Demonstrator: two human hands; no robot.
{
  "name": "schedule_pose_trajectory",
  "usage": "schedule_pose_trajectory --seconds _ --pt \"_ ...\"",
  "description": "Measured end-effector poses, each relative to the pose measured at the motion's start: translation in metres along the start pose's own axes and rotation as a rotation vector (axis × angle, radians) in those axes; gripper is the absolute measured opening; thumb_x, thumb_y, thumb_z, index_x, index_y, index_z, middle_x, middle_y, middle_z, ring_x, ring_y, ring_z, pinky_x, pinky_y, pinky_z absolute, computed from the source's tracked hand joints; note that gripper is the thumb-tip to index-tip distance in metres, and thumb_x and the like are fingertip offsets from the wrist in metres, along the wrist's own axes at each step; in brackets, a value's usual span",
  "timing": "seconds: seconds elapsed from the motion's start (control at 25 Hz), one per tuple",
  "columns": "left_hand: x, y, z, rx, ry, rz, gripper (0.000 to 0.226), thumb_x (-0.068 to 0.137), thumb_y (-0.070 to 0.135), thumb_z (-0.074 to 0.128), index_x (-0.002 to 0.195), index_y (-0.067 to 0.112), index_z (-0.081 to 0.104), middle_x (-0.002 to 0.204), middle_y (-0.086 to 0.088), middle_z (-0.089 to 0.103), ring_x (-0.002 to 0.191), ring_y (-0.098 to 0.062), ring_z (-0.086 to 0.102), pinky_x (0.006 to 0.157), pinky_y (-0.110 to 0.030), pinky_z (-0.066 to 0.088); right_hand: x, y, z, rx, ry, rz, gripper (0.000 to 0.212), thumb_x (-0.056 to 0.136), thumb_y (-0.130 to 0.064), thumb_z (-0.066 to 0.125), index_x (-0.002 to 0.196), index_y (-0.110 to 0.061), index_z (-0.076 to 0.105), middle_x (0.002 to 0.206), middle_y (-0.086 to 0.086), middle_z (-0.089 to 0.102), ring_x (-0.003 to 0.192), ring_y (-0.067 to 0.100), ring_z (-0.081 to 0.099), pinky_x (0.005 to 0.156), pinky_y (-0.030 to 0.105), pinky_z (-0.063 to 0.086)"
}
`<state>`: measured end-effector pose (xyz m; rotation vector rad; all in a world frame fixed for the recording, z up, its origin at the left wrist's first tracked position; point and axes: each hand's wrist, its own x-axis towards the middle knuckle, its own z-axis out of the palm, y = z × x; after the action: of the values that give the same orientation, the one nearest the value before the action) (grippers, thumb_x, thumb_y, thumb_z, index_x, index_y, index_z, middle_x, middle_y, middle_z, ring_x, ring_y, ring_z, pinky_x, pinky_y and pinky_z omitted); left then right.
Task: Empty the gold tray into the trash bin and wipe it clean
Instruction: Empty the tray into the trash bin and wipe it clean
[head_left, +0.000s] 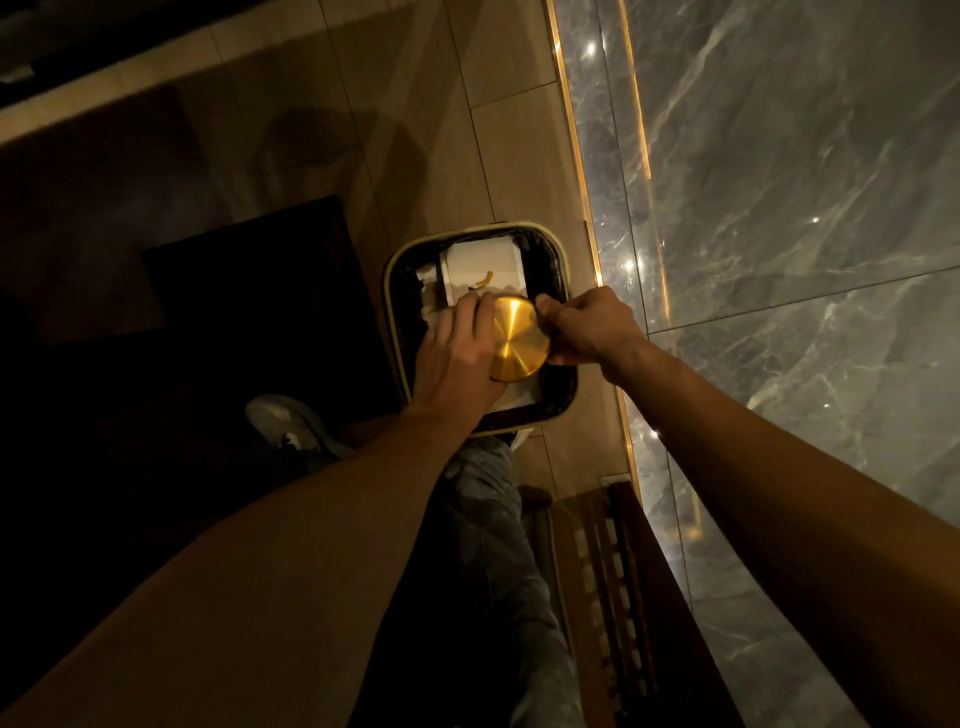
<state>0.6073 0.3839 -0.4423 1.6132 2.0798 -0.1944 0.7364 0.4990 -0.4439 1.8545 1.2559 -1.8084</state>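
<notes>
Two hands hold the round gold tray (518, 340) right over the trash bin (563, 280), its shiny underside facing up. Left hand (457, 358) lies across the tray's left edge w/ fingers (480, 312) curled over the rim, grasping it; right hand (584, 327) pinches the opposite edge, fingers clenched on it. Inside the black-lined bin sits white paper (480, 265) w/ a small yellow scrap (484, 279) on top; bin stands on the tile floor (415, 130) beside a grey marble wall (805, 208).
</notes>
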Motion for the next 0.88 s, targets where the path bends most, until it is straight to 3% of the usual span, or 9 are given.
schedule_pose_trajectory --seconds 0.16,0.32,0.44,0.52,0.64,0.72,0.88 --pt "0.005 -0.004 -0.002 -0.011 -0.054 0.078 0.106 0.055 0.036 0.087 0.144 0.009 0.035 0.129 -0.021 0.048 0.119 -0.037 0.049 0.086 -0.044 0.051 0.001 0.002 0.001 -0.026 -0.004 -0.019 0.026 0.091 -0.032 0.062 0.078 -0.011 0.065 0.086 0.017 0.073 0.075 0.026 0.073 0.076 0.038 0.061" --pt "0.007 -0.004 -0.003 0.015 -0.082 0.104 0.103 0.051 0.037 0.089 0.136 0.002 0.043 0.129 -0.024 0.050 0.118 -0.039 0.051 0.089 -0.044 0.052 0.001 0.008 0.002 -0.104 -0.038 -0.088 0.026 0.091 -0.031 0.061 0.081 -0.009 0.070 0.080 0.015 0.073 0.076 0.026 0.072 0.082 0.045 0.059" --pt "0.006 -0.005 -0.004 0.020 -0.090 0.103 0.102 0.051 0.034 0.090 0.135 -0.001 0.044 0.130 -0.024 0.051 0.120 -0.038 0.051 0.093 -0.043 0.050 -0.005 0.012 0.004 -0.220 -0.072 -0.205 0.027 0.092 -0.032 0.058 0.094 -0.009 0.072 0.087 0.012 0.073 0.083 0.025 0.069 0.086 0.046 0.056" --pt "0.007 -0.006 -0.004 -0.004 -0.094 0.073 0.102 0.053 0.034 0.089 0.137 -0.001 0.042 0.131 -0.023 0.049 0.121 -0.038 0.049 0.091 -0.043 0.050 -0.013 0.019 0.005 -0.388 0.001 -0.413 0.029 0.093 -0.026 0.055 0.113 -0.008 0.065 0.108 0.014 0.069 0.097 0.026 0.065 0.092 0.040 0.052" --pt "0.009 -0.004 -0.007 -0.103 -0.126 0.000 0.103 0.058 0.038 0.086 0.141 0.004 0.035 0.136 -0.019 0.041 0.126 -0.035 0.043 0.093 -0.044 0.049 -0.023 0.042 -0.001 -0.759 0.077 -0.855 0.057 0.089 -0.015 0.055 0.143 -0.006 0.038 0.146 0.018 0.043 0.132 0.032 0.044 0.106 0.039 0.040" --pt "0.013 -0.002 -0.012 -0.188 -0.174 -0.056 0.103 0.061 0.038 0.085 0.143 0.007 0.031 0.140 -0.015 0.035 0.130 -0.032 0.038 0.097 -0.045 0.047 -0.020 0.055 -0.004 -0.977 0.046 -1.051 0.073 0.085 -0.009 0.057 0.149 -0.002 0.024 0.156 0.020 0.027 0.145 0.033 0.023 0.118 0.042 0.025" --pt "0.016 0.000 -0.019 -0.232 -0.222 -0.090 0.105 0.061 0.038 0.086 0.145 0.010 0.029 0.141 -0.010 0.032 0.132 -0.029 0.038 0.101 -0.045 0.046 -0.016 0.061 -0.005 -1.206 0.005 -1.087 0.082 0.083 -0.011 0.055 0.152 -0.003 0.010 0.160 0.018 0.007 0.149 0.028 0.002 0.121 0.042 0.004"
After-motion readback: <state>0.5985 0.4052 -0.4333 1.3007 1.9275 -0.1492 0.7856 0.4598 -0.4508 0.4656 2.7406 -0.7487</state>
